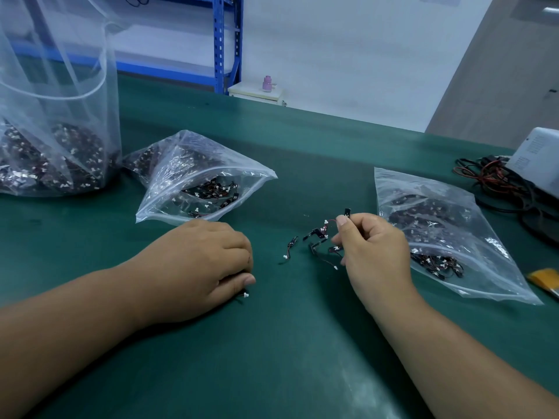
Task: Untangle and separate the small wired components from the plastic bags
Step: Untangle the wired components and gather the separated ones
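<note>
Here we enter the items as they lie

Counter [302, 343]: green mat, carrying all below

Tangle [319, 235]: a small knot of black wired components with white plugs, mid-counter and partly lifted off the mat. It sits between our two hands, nearer the right. We judge it is worked in the open middle, apart from every bag, so each freed piece stays in sight

Right hand [375, 249]: forearm in from the near right corner, wrist raised. The fingers [343, 222] pinch one black component at the top of the tangle, thumb against forefinger, with the others curled below. We take the lift as a way to let the knot hang and show where the wires cross

Left hand [199, 264]: palm down, knuckles up, forearm in from the near left edge, fingers [239, 252] curled under. A white plug and a bit of dark wire peep out beneath the thumb. From this we judge it holds a single component [245, 295] against the mat, though the grip itself is hidden

Loose component [292, 246]: alone on the mat just left of the tangle, touching nothing

Middle bag [196, 182]: beyond the left hand, mouth open, partly filled

Right bag [447, 234]: just beside the right hand, toward the right edge

Tall bag [54, 116]: standing at the far left corner, well filled

Cable bundle [499, 182] and white box [538, 158]: at the right edge, outside the work as we judge it
</note>
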A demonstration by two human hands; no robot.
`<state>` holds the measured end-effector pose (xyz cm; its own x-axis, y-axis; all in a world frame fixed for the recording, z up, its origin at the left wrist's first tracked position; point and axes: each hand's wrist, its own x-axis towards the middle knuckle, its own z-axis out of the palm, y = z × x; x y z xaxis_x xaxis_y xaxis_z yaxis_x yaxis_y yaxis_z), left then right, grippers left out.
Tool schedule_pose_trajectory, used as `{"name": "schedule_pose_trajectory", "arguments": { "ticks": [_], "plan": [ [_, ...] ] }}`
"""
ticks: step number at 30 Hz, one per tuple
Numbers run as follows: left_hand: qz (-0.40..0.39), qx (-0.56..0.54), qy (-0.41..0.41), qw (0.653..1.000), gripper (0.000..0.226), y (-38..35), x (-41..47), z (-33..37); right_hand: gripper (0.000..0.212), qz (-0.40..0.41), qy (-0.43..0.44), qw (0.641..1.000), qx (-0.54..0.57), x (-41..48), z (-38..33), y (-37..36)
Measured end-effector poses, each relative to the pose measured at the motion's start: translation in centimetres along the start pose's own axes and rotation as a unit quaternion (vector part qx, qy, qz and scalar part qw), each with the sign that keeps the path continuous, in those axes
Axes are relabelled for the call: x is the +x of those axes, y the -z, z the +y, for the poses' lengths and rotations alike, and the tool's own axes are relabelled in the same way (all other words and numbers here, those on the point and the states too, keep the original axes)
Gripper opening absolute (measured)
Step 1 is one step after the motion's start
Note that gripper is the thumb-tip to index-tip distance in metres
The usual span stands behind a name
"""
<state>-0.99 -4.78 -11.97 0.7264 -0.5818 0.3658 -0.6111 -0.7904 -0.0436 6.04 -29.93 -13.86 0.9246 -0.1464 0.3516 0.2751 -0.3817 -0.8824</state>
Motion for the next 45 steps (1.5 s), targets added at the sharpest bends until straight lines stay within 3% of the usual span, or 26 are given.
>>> {"name": "schedule_pose_trajectory", "arguments": {
  "ticks": [13,17,21,25,30,39,45],
  "plan": [
    [0.003,0.002,-0.002,1.0,0.032,-0.1,0.0,-0.1,0.03,-0.01,0.022,0.998,0.05,-0.1,-0.4,0.1],
    [0.003,0.0,0.0,1.0,0.031,-0.1,0.0,-0.1,0.034,-0.026,0.068,0.995,-0.065,0.1,-0.6,0.3],
    [0.001,-0.003,-0.002,1.0,0.031,0.0,0.0,-0.1,0.031,-0.031,-0.006,0.997,0.07,0.6,-1.2,0.0],
    [-0.006,0.001,-0.001,1.0,0.032,0.0,0.0,0.0,0.031,-0.048,0.077,0.994,-0.053,0.1,-0.9,0.2],
    [0.008,-0.006,0.024,1.0,0.033,0.2,0.0,0.2,0.027,-0.063,0.086,0.994,0.006,-0.3,-1.9,0.1],
    [0.053,0.029,0.054,0.997,0.058,0.2,0.0,1.1,0.023,-0.193,0.087,0.975,0.071,-3.1,-4.1,-1.1],
    [0.063,0.011,0.029,0.998,0.045,0.0,0.3,1.7,0.019,-0.295,0.075,0.946,0.106,-4.1,-4.9,-1.7]
  ]
}}
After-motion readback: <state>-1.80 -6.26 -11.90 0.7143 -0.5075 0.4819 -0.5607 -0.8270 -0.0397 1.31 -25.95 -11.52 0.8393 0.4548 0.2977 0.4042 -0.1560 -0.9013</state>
